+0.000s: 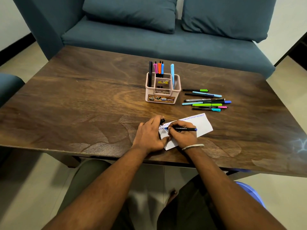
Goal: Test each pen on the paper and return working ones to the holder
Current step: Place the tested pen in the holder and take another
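My right hand [181, 136] grips a black pen with a blue end [186, 129], its tip touching the left part of a white paper slip [203, 125] on the table. A row of small blue scribbles runs along the slip's top edge. My left hand [149, 135] rests on the slip's left end, its fingers curled round a black pen cap [162, 121]. A pink pen holder [163, 89] stands beyond the paper with several pens upright in it. Several more pens [206, 100] lie loose to the holder's right.
The dark wooden table [83, 105] reaches a blue sofa [149, 40] with two cushions at its far edge. My knees and a blue stool [250, 193] show below the near table edge.
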